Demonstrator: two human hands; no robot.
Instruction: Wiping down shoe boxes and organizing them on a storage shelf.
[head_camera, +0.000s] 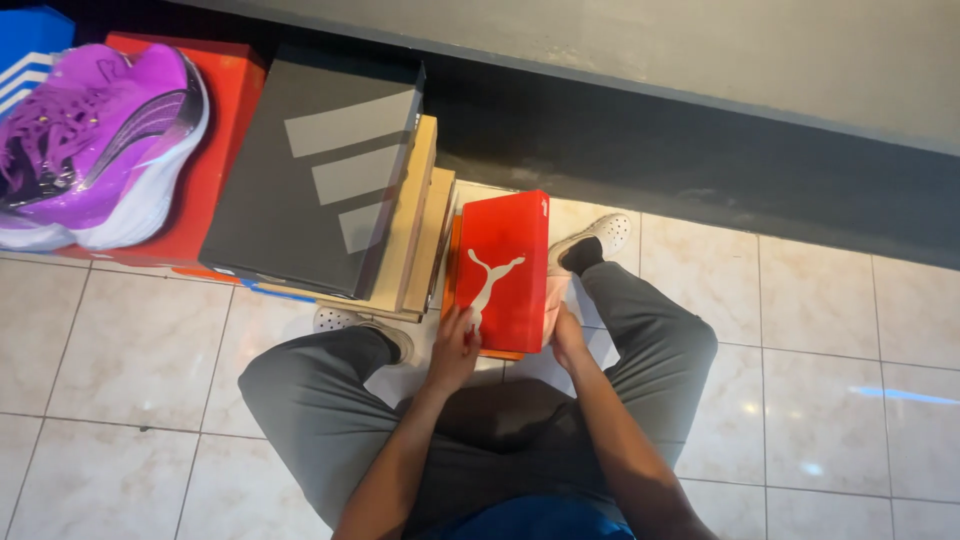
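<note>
A red shoe box lid (505, 268) with a white animal logo is held between my knees, over an orange box beneath it. My left hand (452, 350) grips the lid's near left corner, thumb on top. At the near right edge my right hand (567, 338) holds the lid, fingers partly hidden under it. I am crouched in grey trousers, with white perforated shoes (598, 238) on the tiled floor.
A stack of shoe boxes stands at left: a dark grey box (320, 165) with pale stripes on tan boxes (420, 230), and a red box (215, 130) carrying a purple sports shoe (95, 140). A dark wall base (700, 160) runs behind.
</note>
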